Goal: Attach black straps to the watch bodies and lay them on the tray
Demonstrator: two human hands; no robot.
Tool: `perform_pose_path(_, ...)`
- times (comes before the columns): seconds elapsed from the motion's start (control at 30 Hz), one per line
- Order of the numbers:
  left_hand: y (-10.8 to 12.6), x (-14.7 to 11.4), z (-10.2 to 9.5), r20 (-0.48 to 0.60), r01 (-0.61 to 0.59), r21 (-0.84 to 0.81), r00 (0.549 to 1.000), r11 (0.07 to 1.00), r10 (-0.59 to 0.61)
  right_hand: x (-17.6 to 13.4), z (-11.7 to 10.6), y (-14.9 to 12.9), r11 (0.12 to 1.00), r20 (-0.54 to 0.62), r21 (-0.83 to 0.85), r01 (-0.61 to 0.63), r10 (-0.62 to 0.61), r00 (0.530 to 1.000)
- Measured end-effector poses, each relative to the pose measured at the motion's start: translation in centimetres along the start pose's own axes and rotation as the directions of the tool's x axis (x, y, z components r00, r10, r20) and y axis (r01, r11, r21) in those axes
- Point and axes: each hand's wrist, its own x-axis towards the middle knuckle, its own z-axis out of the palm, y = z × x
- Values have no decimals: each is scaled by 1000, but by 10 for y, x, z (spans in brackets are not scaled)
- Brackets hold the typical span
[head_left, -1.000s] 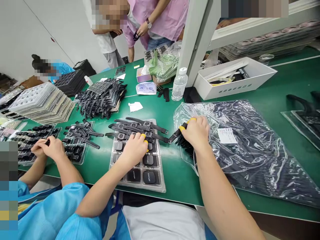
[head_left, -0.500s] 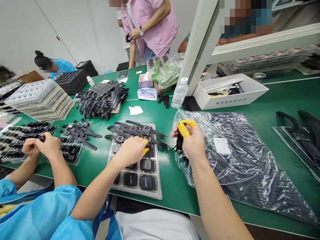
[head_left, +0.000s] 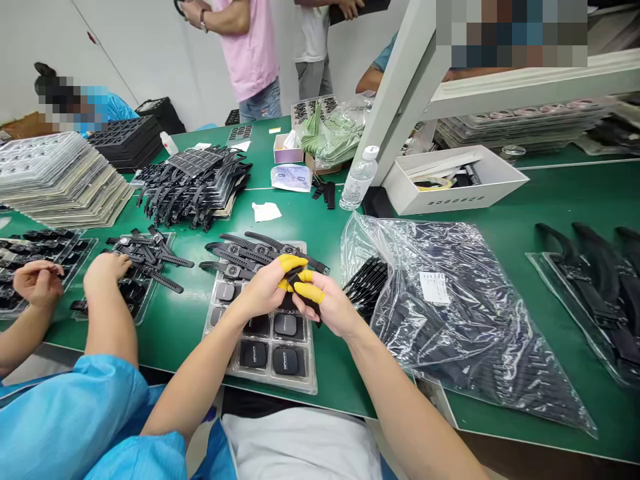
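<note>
Over the clear plastic tray, my two hands meet with yellow covers on their fingertips. My left hand is closed on a black watch strap, pinching it from the left. From the other side my right hand grips the same black piece, and dark strap material shows beneath its fingers. Whether a watch body is attached is hidden by the fingers. Square black watch cases sit in the tray's pockets. Several watches with straps lie across its far part.
To the right is a clear bag of black straps, some straps showing at its mouth. Behind it stand a bottle and a white box. A co-worker's hands work at left, near loose watches and piled trays.
My right hand has come left from the bag, carrying black strap material. My left hand has lifted slightly from the tray and met it. The view has shifted a little; a co-worker's hands moved apart.
</note>
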Motion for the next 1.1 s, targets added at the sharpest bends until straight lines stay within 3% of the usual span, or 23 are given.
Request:
perform_pose_path(0.33, 2, -2, 0, -32, 17, 75, 999, 997, -14, 2, 2, -4, 971, -57, 237, -25, 39, 998)
perform_pose_path(0.5, 13, -1, -8, 59, 80, 101, 995, 992, -86, 2, -2, -7, 958, -49, 285, -46, 62, 997)
perform_pose_path(0.7, 20, 1, -10, 133, 112, 327, 977, 938, -163, 2, -7, -10, 965, -46, 232, -119, 133, 990)
perform_pose_path(0.87, 16, 1, -11, 90, 160, 81, 982, 984, -167, 0, -4, -9, 979, -62, 183, -87, 100, 993)
perform_pose_path(1.0, 16, 1, -3, -97, 213, -95, 970, 973, -221, -2, -2, -5, 995, -96, 103, 12, -2, 995)
perform_pose_path(1.1, 19, 5, 4, -244, 184, -289, 935, 940, -258, -3, -2, -3, 998, -47, 66, -24, 27, 999)
